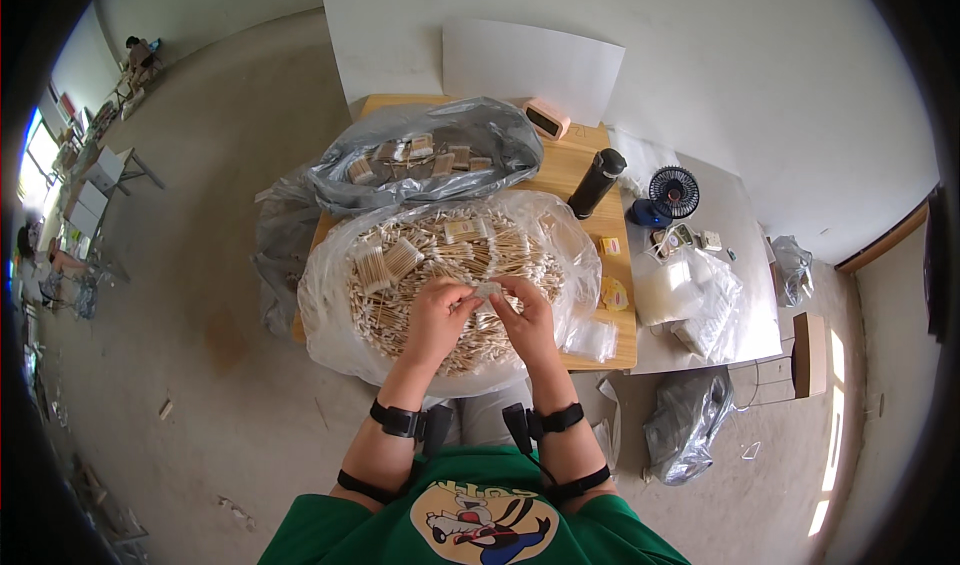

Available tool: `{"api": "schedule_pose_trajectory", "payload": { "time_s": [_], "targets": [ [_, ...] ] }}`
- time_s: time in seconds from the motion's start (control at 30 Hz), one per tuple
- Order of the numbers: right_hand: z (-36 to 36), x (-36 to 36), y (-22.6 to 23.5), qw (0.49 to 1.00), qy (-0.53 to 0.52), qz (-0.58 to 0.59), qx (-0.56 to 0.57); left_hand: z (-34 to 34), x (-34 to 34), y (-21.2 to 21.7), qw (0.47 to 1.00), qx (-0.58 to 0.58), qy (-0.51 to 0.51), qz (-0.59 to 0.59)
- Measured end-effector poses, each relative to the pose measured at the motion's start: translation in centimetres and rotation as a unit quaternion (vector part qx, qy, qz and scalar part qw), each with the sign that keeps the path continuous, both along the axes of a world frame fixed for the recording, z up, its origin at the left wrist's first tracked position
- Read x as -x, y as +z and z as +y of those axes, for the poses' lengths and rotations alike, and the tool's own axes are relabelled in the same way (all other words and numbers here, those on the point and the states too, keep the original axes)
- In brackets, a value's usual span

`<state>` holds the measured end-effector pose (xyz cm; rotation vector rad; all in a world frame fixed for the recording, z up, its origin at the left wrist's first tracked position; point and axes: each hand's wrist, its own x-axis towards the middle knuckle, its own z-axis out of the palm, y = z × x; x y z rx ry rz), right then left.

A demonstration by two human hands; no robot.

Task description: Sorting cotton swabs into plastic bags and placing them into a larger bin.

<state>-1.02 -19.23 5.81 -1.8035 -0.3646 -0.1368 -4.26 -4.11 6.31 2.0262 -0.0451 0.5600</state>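
My left hand (436, 313) and right hand (529, 317), nearly closed, pinch a small whitish translucent packet (487, 290); probably light, soft; grip edges

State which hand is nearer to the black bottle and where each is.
Right. In the picture, the right hand is below and left of the black bottle; the left hand, also below, is farther left.

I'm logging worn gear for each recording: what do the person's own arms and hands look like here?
The left hand and right hand are gloveless. Each forearm wears a black band with a dark, blocky unit on its inner side, plus a black strap nearer the elbow. A thin dark cable shows at the right arm. The sleeves are short and green.
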Motion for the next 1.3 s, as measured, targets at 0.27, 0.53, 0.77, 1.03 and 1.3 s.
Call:
{"api": "schedule_pose_trajectory", "payload": {
  "time_s": [0.27, 0.53, 0.77, 1.03, 1.3],
  "targets": [
    [0.2, -0.4, -1.2, 0.995, 0.020, 0.013, -0.093, 0.6, 0.1, 0.1, 0.998, -0.045, -0.020, -0.044],
    [1.2, 0.1, 0.8, 0.921, 0.091, 0.144, -0.352, 0.5, 0.5, 0.7, 0.995, 0.101, -0.004, -0.002],
    [1.6, -0.1, 0.0, 0.944, 0.049, 0.161, -0.282, 0.3, 0.5, 0.8, 0.988, 0.143, -0.053, 0.021],
    [2.3, -0.4, -0.8, 0.973, 0.054, 0.104, -0.197, 0.9, -0.2, -2.8, 0.954, 0.293, 0.063, 0.022],
    [2.6, 1.7, -0.8, 0.923, 0.050, 0.281, -0.259, -0.5, -0.4, -3.1, 0.949, 0.288, 0.131, -0.006]
  ]
}}
